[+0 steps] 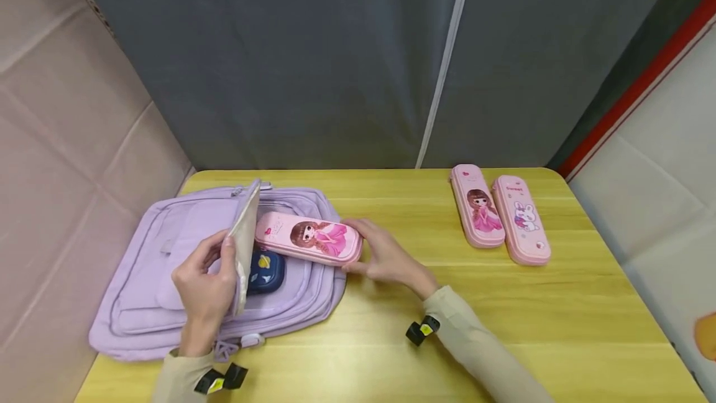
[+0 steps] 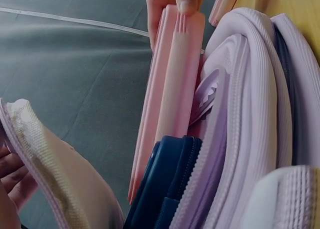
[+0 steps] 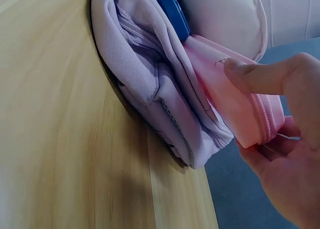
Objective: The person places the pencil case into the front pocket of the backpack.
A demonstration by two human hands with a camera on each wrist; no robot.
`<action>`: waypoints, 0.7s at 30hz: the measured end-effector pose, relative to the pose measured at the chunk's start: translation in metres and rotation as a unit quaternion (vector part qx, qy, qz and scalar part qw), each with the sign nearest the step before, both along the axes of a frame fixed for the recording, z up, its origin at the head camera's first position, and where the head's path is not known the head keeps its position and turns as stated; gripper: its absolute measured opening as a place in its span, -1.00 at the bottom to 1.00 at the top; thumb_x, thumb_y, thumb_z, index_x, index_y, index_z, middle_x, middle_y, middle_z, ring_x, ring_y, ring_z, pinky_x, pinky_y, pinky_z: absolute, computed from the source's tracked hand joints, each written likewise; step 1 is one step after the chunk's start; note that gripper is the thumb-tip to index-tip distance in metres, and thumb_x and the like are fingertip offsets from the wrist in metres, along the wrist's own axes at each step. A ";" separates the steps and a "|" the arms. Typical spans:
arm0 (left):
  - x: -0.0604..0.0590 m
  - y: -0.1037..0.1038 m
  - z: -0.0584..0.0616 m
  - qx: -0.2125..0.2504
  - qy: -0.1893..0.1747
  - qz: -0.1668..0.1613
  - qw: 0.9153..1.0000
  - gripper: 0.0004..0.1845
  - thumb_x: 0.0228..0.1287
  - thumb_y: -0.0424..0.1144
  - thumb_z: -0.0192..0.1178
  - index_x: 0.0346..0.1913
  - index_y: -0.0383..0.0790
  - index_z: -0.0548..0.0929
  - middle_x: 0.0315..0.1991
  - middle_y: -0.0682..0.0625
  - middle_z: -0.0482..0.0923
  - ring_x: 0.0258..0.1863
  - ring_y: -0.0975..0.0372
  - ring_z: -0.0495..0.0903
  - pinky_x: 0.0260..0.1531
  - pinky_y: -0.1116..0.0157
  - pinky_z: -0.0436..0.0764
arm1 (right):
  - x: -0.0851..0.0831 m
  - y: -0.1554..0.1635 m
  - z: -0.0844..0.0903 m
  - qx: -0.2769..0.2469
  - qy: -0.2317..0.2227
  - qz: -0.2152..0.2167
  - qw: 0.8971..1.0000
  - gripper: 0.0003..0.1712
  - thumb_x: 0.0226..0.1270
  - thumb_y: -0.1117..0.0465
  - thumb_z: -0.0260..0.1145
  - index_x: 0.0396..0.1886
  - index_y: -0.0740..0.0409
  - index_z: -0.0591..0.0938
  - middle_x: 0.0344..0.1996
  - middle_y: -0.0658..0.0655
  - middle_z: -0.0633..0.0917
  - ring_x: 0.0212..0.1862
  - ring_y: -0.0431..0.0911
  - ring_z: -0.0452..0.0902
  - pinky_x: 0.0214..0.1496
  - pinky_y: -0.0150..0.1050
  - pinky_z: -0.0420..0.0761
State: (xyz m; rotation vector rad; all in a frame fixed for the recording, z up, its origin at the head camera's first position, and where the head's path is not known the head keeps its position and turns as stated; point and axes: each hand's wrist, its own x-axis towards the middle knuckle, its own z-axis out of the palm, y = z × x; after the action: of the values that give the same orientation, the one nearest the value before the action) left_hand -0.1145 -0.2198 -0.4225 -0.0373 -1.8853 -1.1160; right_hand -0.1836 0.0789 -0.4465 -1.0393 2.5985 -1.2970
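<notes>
Pictured on a yellow table: a lilac backpack lying flat, its front flap lifted and gripped by the left hand, fingers curled round the pale lining. Pink pencil case with a doll picture held at its outer end by the right hand, thumb on top and fingers beneath, inner end resting in the backpack's opening just beside the raised flap. Dark blue case already lodged in the pocket, directly under the pink one. Two more pink cases, doll case and rabbit case, lay side by side, well apart near the table's far right corner
</notes>
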 end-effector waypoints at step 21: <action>0.002 0.000 -0.005 0.009 0.019 -0.034 0.999 -0.84 0.17 -0.62 0.29 -0.18 -0.56 0.75 -0.34 -0.41 0.73 -0.27 0.61 0.70 -0.15 0.62 0.70 | -0.025 -0.051 -0.001 -0.016 -0.022 -0.066 0.997 -0.09 0.08 0.17 0.63 0.39 0.29 0.42 0.17 0.26 0.56 0.12 0.05 0.62 0.35 -0.07 0.62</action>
State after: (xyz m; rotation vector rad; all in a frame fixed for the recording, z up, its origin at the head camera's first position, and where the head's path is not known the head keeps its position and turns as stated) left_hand -0.1129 -0.2198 -0.4274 -0.1130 -1.8519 -1.1706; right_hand -0.2082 0.0275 -0.4476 -0.8440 2.6617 -1.3779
